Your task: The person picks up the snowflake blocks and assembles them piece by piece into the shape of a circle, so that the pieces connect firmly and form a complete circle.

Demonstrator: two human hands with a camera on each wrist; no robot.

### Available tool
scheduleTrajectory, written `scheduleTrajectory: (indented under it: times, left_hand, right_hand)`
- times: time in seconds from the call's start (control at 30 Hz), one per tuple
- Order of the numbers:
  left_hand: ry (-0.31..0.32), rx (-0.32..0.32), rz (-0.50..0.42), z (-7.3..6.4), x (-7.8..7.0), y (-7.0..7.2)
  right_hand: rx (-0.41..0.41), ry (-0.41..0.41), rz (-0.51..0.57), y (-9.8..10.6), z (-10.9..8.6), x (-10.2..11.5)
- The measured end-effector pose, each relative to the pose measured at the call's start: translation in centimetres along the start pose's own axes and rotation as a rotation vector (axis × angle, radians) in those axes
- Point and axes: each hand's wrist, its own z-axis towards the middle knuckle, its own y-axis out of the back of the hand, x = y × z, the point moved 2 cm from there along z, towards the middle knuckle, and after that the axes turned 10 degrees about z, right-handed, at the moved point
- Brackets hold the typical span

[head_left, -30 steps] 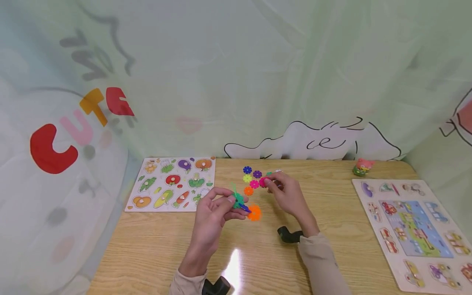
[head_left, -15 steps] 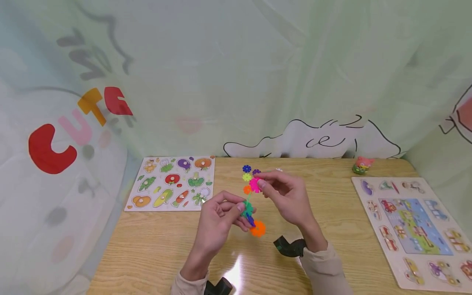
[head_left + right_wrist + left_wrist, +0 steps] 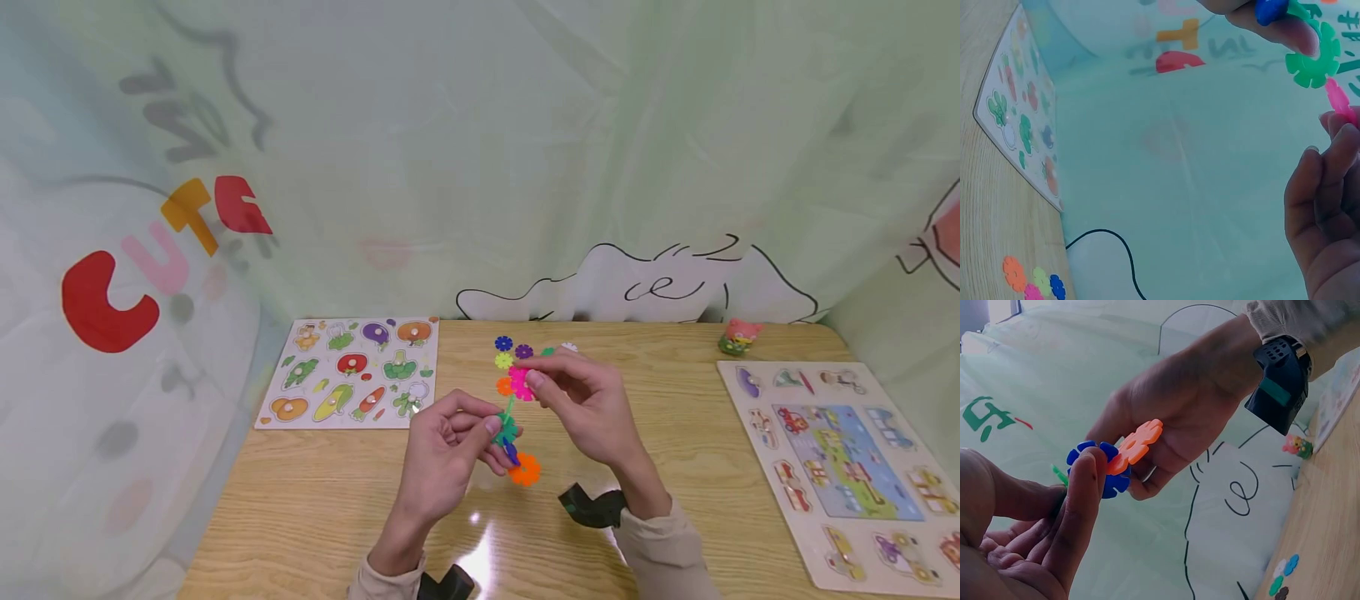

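My left hand (image 3: 442, 467) pinches a teal snowflake disc (image 3: 507, 429) in a small chain of linked plastic discs. A blue disc (image 3: 1116, 483) and an orange disc (image 3: 525, 470) hang from the chain's lower end; a light green disc (image 3: 1299, 70) sits at its upper end. Between thumb and fingers, my right hand (image 3: 585, 408) holds a pink snowflake disc (image 3: 520, 383). In the right wrist view the pink disc's edge is right at the light green disc's notched rim, the two at an angle. My left fingers partly cover the teal disc.
Loose discs lie behind the hands: blue (image 3: 503, 342), yellow (image 3: 503, 360), purple (image 3: 523, 351), orange (image 3: 504, 386), white (image 3: 569, 347). A vegetable puzzle board (image 3: 326, 371) is at the left, a vehicle puzzle board (image 3: 817, 398) at the right, with a pink figurine (image 3: 738, 337) behind it.
My right hand has carried the pink disc from beside the loose discs leftward and nearer, up to the chain. My left hand has shifted slightly right, turning the chain's light green end toward it.
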Motion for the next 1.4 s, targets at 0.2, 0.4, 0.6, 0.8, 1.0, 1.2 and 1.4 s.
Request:
scheduleTrajectory:
  times: [0.2,0.4,0.6,0.8,1.0,1.2,1.4]
  left_hand:
    - [-0.027,0.033,-0.005,-0.02,-0.11,0.16]
    - [-0.075,0.08,0.028,-0.11,-0.03,0.48]
    - [-0.143,0.087,0.056,-0.16,-0.14,0.62]
    - [-0.182,0.076,0.043,-0.26,-0.21,0.57]
    - [-0.208,0.067,0.028,-0.27,0.06,0.42]
    - [-0.176,0.047,0.06,-0.3,0.32,0.21]
    - [-0.072,0.045,0.092,0.01,0.59,0.15]
  right_hand:
    - [0.041,-0.003,0.014,0.03,0.02,0.27]
    - [0.098,0.007,-0.028,-0.03,-0.08,0.48]
    - [0.123,-0.045,-0.038,-0.16,-0.17,0.66]
    - [0.134,-0.044,-0.016,-0.15,-0.29,0.32]
    - [0.145,-0.034,0.0,-0.03,-0.32,-0.04]
    - [0.164,-0.026,-0.005,-0.09,-0.31,-0.15]
    - [0.135,-0.063,0.013,-0.27,-0.35,-0.27]
